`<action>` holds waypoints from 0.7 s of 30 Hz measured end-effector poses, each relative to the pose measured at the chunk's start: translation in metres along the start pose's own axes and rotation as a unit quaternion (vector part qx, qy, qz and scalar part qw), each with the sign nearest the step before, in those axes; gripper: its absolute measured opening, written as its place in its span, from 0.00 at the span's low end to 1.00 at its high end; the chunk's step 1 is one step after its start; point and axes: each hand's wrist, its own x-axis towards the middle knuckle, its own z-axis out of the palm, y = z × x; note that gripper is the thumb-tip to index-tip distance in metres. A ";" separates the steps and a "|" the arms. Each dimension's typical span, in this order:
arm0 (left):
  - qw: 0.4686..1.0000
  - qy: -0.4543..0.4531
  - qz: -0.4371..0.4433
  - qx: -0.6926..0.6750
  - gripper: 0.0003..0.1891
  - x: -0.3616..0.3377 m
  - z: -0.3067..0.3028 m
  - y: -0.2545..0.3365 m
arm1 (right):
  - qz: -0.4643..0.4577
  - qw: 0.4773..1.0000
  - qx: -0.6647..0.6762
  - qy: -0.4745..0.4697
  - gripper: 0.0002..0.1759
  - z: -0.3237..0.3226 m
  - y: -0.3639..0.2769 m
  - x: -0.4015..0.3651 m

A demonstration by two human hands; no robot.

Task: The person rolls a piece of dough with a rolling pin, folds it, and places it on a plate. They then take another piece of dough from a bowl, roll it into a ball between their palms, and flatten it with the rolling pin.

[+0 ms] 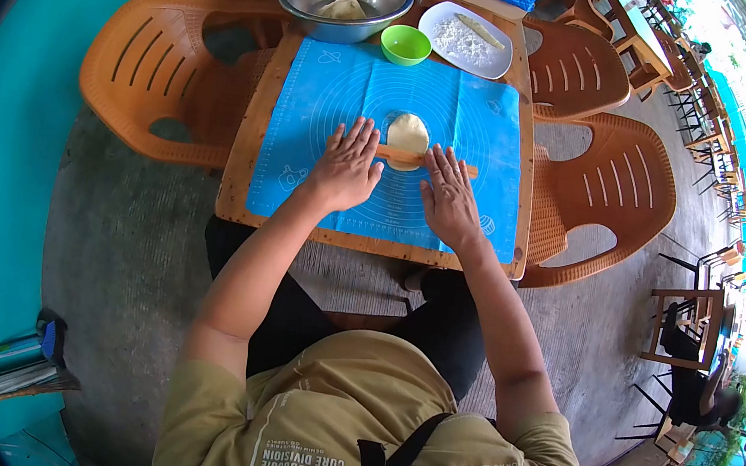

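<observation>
A wooden rolling pin (pixel 398 154) lies crosswise over an oval piece of flattened dough (pixel 409 132) on the blue baking mat (pixel 304 113). My left hand (pixel 350 163) rests flat over the pin's left end, fingers stretched forward. Over the right part of the pin lies my right hand (pixel 452 196), also flat with its fingers extended; a short bit of the pin sticks out beyond it. Neither hand wraps around the pin. The dough shows both ahead of the pin and a little behind it, between my hands.
Beyond the mat stand a steel bowl (pixel 377 12) with dough in it, a green bowl (pixel 405 45) and a white plate (pixel 499 59) holding white powder and a pale strip. Orange chairs (pixel 598 181) flank the wooden table (pixel 236 174). A person sits at far right.
</observation>
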 end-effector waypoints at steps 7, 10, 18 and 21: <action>1.000 0.014 -0.018 0.013 0.37 0.029 0.005 -0.008 | 0.016 1.000 0.005 -0.011 0.33 0.009 0.013 0.022; 0.999 0.030 -0.025 0.018 0.37 0.043 0.005 -0.011 | 0.018 1.000 -0.005 -0.012 0.33 0.013 0.019 0.033; 0.997 0.027 -0.056 0.035 0.37 0.072 0.004 -0.016 | 0.043 0.999 0.015 -0.012 0.35 0.017 0.032 0.060; 0.997 0.038 -0.058 0.043 0.36 0.079 0.004 -0.018 | 0.043 0.999 0.014 -0.015 0.35 0.017 0.036 0.067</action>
